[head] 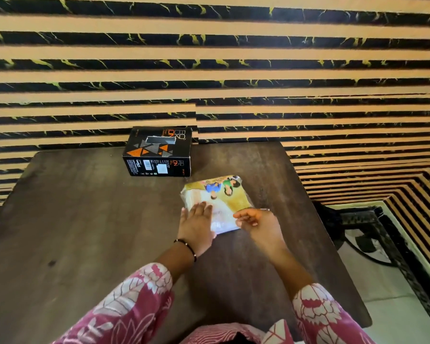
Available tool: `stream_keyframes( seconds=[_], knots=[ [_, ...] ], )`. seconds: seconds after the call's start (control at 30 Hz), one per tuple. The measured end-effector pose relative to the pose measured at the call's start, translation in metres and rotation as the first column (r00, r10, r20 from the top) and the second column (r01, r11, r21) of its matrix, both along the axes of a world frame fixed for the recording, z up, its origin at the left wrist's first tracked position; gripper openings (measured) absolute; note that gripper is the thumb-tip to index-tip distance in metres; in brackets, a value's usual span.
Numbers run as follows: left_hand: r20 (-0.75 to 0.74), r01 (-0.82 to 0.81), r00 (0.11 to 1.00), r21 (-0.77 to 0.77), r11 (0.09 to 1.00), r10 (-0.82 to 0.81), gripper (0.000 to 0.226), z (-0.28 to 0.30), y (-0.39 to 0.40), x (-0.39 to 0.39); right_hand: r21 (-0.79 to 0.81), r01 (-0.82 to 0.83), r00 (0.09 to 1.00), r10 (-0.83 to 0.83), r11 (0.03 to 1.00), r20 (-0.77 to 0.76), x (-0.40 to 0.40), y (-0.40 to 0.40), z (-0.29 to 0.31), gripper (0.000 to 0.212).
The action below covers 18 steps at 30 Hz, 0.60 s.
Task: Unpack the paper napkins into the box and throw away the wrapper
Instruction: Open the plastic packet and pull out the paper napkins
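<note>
A pack of paper napkins [219, 194] in a clear printed wrapper with a yellow picture lies flat on the dark wooden table [85, 219]. My left hand [196, 222] rests flat on its near left part, fingers stretched out together. My right hand [256, 219] is at the pack's near right corner, fingers curled and pinching the wrapper's edge. Behind the pack, to the left, stands a black box [158, 151] with orange and grey triangles, closed, close to the wall.
A wall of tan and black striped panels [209, 70] runs right behind the table. To the right of the table the floor shows a black metal frame [353, 219] and a dark cable.
</note>
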State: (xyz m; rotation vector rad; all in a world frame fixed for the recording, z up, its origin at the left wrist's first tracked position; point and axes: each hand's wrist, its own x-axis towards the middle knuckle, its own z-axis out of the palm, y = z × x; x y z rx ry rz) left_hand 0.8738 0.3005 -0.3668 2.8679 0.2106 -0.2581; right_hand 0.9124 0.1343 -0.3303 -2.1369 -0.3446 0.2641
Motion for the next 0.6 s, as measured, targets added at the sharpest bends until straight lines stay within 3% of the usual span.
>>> stream_keyframes(
  seconds=[0.13,0.27,0.33,0.5,0.6],
  knots=[
    [0.009,0.103,0.995,-0.083,0.991,-0.103,0.080,0.004,-0.005,-0.007,-0.069,-0.120,0.985,0.128,0.990,0.117,-0.014,-0.020,-0.017,0.026],
    [0.066,0.117,0.992,-0.184,0.976,-0.106,0.082,0.002,-0.017,-0.030,-0.100,-0.098,0.945,0.124,0.990,0.304,-0.037,-0.039,-0.045,0.030],
    [0.083,0.080,0.994,-0.158,0.984,-0.068,0.062,-0.002,-0.023,-0.036,-0.164,-0.151,0.907,0.203,0.975,0.368,-0.050,-0.046,-0.059,0.029],
    [0.070,0.065,0.995,-0.009,0.998,-0.064,0.039,-0.004,-0.033,-0.037,-0.374,-0.235,0.902,0.344,0.897,0.260,-0.066,-0.060,-0.088,0.026],
    [0.073,0.041,0.997,0.006,0.999,-0.041,0.030,-0.004,-0.039,-0.034,-0.335,-0.194,0.920,0.290,0.922,0.264,-0.065,-0.065,-0.086,0.027]
  ],
)
